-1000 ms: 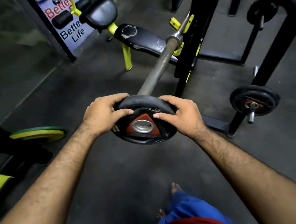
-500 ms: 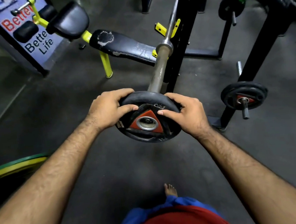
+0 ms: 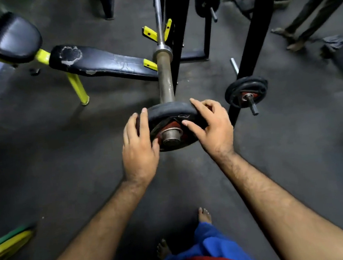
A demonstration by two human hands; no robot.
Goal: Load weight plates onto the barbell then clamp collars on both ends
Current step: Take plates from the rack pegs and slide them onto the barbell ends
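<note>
With left grip (image 3: 139,146) flat, right grip (image 3: 210,125) curls loosely.

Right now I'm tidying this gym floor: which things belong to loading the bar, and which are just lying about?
In the job: barbell, weight plate on its end, left hand, right hand.
Lying about: bench, racked plate, green-yellow plate, grey cloth.
</note>
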